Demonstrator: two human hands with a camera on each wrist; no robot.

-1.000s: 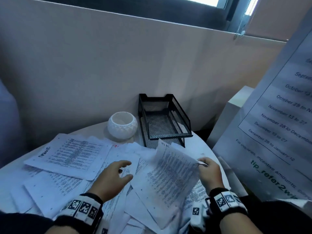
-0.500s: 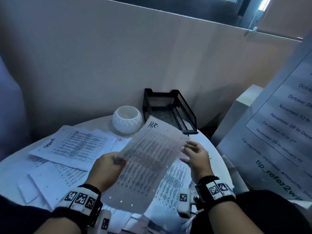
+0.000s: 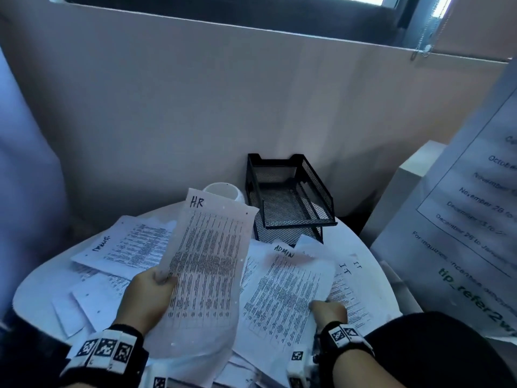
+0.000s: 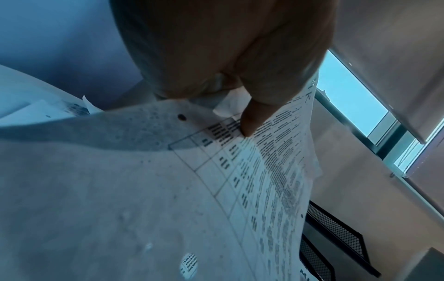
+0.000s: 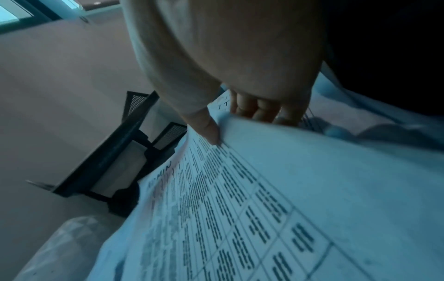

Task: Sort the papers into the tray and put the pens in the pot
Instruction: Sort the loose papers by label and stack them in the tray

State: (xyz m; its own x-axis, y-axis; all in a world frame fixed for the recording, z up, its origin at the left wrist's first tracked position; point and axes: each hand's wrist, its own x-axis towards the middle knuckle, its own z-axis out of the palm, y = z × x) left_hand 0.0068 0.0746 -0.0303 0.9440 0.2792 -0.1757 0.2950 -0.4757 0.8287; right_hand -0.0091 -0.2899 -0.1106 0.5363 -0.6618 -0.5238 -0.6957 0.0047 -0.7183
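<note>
My left hand [image 3: 148, 292] pinches the left edge of a printed sheet marked HR [image 3: 207, 264], held up tilted over the table; the thumb [image 4: 252, 121] lies on its printed face. My right hand [image 3: 328, 310] pinches the right edge of a sheet marked ADMIN [image 3: 285, 292], thumb [image 5: 209, 129] on top and fingers under it. A black mesh two-tier tray [image 3: 291, 203] stands at the back of the round white table [image 3: 36, 292]. The white pot [image 3: 223, 190] sits left of the tray, half hidden by the HR sheet. No pens show.
Several more printed sheets [image 3: 126, 245] lie scattered over the table, some marked IT [image 3: 347, 271]. A beige partition wall [image 3: 251, 107] stands right behind the tray. A big printed notice [image 3: 470, 225] and a white box [image 3: 405, 186] stand at the right.
The HR sheet passed from both hands to the left hand alone and rose. My right hand dropped to the pile and took hold of the ADMIN sheet.
</note>
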